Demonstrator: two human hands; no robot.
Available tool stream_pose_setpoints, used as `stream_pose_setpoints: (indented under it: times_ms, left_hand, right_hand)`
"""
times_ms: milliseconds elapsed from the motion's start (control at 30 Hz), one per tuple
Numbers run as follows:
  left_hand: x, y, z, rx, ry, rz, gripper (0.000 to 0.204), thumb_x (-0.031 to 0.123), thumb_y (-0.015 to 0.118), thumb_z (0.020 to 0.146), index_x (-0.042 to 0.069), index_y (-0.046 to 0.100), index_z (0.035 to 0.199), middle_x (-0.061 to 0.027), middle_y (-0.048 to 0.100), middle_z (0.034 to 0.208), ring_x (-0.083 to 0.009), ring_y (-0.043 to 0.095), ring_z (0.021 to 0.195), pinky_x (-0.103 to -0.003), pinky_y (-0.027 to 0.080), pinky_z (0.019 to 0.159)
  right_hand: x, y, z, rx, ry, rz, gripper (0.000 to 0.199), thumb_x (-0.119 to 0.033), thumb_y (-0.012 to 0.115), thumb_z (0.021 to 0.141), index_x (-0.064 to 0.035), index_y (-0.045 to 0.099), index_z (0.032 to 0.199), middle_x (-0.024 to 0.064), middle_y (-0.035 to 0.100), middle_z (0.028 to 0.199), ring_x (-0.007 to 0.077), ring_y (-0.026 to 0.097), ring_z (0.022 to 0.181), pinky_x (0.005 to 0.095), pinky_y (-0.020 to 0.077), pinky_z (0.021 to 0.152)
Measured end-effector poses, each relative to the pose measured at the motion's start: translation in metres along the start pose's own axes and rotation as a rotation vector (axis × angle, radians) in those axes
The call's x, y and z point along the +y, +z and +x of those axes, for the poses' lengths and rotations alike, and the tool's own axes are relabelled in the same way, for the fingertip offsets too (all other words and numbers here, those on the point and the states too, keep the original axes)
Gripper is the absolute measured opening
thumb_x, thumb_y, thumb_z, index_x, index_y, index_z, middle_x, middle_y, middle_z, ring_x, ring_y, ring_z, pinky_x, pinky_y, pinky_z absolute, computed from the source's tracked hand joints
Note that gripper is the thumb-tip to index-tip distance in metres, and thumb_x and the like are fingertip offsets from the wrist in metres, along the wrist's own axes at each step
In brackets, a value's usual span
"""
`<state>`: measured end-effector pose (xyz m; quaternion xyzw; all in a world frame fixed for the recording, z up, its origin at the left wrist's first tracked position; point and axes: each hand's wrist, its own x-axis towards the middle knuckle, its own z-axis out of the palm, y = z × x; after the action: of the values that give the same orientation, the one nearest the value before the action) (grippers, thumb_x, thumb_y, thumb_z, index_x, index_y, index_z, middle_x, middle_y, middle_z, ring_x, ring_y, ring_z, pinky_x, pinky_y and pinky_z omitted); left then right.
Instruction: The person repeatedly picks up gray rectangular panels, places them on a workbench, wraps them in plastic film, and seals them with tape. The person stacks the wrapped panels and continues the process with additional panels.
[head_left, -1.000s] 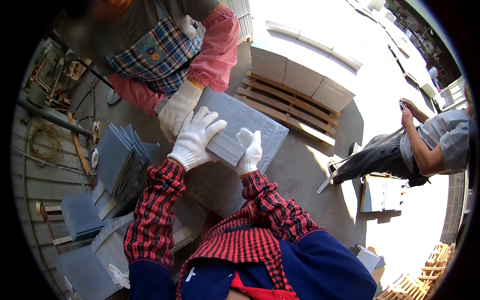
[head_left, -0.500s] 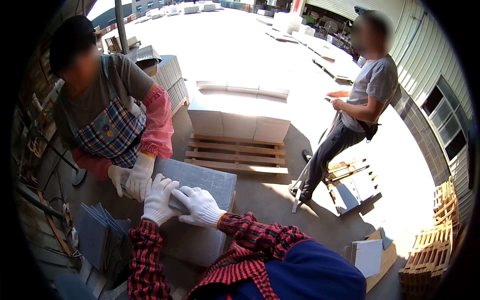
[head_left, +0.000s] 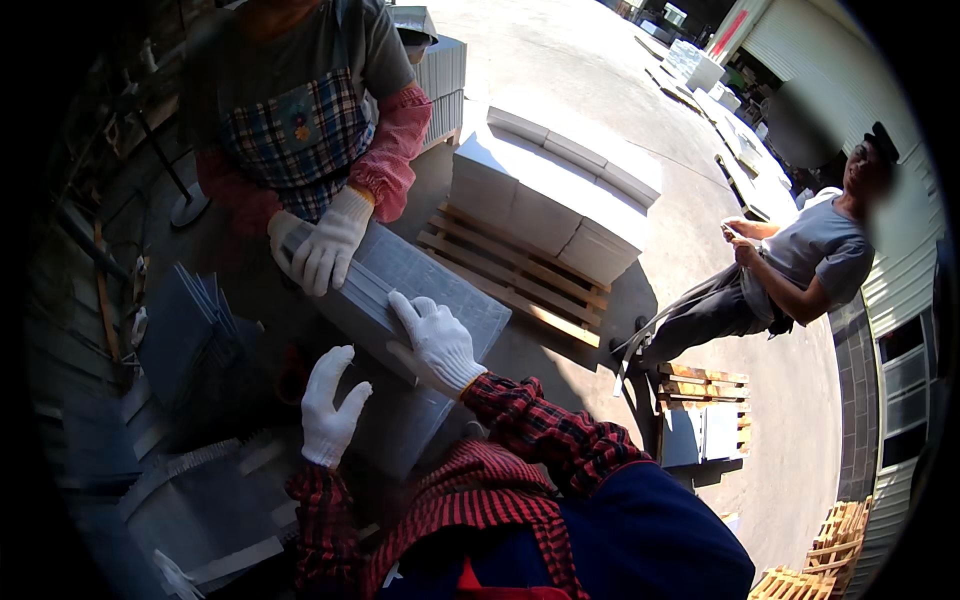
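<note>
My left hand point(head_left: 332, 410), in a white knit glove, is raised beside a stack of grey slabs point(head_left: 450, 285). Its thumb and fingers are spread, with nothing between them. On the stack's near edge rests my right hand point(head_left: 440, 345), gloved too, its fingers stretched over the edge and its thumb apart. Long thin slab edges point(head_left: 372, 290) run beneath its fingertips. Across from me, a co-worker's two gloved hands point(head_left: 335, 240) lie at the far left end of the same stack. Part of the slabs' side is hidden by my right hand.
Large pale slabs point(head_left: 560, 185) stand on a wooden pallet point(head_left: 510, 275) beyond the stack. Dark thin sheets point(head_left: 185, 330) lean at the left. Another person point(head_left: 800, 250) stands at the right, near a smaller pallet point(head_left: 700, 385) bearing pale panels.
My left hand has come off the slabs and opened, moving nearer to me. My right hand remains at the edge. The view has tilted and shifted, and the standing person's head has turned.
</note>
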<state>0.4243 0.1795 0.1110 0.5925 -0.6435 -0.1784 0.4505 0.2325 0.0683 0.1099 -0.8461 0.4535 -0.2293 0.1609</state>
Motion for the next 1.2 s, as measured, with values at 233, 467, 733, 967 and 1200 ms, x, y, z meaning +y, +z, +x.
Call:
stream_pose_setpoints:
  times_ms: [233, 467, 733, 967, 1200]
  left_hand:
    - [0.009, 0.017, -0.128, 0.020, -0.496, 0.021, 0.037, 0.021, 0.069, 0.090, 0.005, 0.066, 0.123, -0.0130, 0.067, 0.125, -0.0291, 0.063, 0.117, -0.038, 0.049, 0.101]
    - [0.027, 0.067, -0.183, -0.080, -0.681, 0.186, 0.039, 0.030, 0.066, 0.091, 0.006, 0.066, 0.123, -0.0141, 0.066, 0.124, -0.0327, 0.060, 0.116, -0.043, 0.046, 0.103]
    - [0.076, 0.088, -0.227, -0.133, -0.978, 0.250, 0.042, 0.034, 0.062, 0.092, 0.010, 0.064, 0.126, -0.0154, 0.066, 0.122, -0.0348, 0.060, 0.116, -0.046, 0.044, 0.102]
    - [0.110, 0.121, -0.287, -0.066, -1.219, 0.224, 0.044, 0.040, 0.059, 0.093, 0.011, 0.062, 0.127, -0.0182, 0.067, 0.115, -0.0372, 0.063, 0.107, -0.047, 0.048, 0.093]
    - [0.074, 0.114, -0.279, -0.222, -1.006, 0.234, 0.046, 0.040, 0.059, 0.090, 0.013, 0.063, 0.127, -0.0139, 0.067, 0.118, -0.0354, 0.063, 0.109, -0.046, 0.048, 0.094]
  right_hand:
    - [0.008, 0.013, -0.003, 0.113, -0.107, -0.041, 0.069, -0.032, 0.074, 0.084, -0.0113, 0.045, 0.144, 0.0150, 0.059, 0.118, 0.0367, 0.062, 0.096, 0.0473, 0.0528, 0.076]
    - [0.011, 0.026, -0.002, 0.126, -0.315, 0.001, 0.066, -0.031, 0.073, 0.086, -0.0088, 0.048, 0.143, 0.0200, 0.058, 0.119, 0.0386, 0.060, 0.103, 0.0478, 0.0525, 0.083]
    - [0.036, 0.024, 0.000, 0.077, -0.383, 0.096, 0.055, -0.024, 0.068, 0.091, -0.0065, 0.052, 0.140, 0.0233, 0.060, 0.120, 0.0385, 0.063, 0.101, 0.0462, 0.0541, 0.083]
    - [0.038, 0.033, 0.000, 0.026, -0.470, 0.038, 0.055, -0.033, 0.061, 0.096, -0.0026, 0.050, 0.140, 0.0224, 0.057, 0.133, 0.0384, 0.060, 0.114, 0.0448, 0.0525, 0.093]
    - [0.081, 0.069, 0.014, 0.050, -0.565, 0.126, 0.055, -0.035, 0.060, 0.097, -0.0045, 0.050, 0.142, 0.0206, 0.056, 0.137, 0.0378, 0.056, 0.123, 0.0423, 0.0479, 0.102]
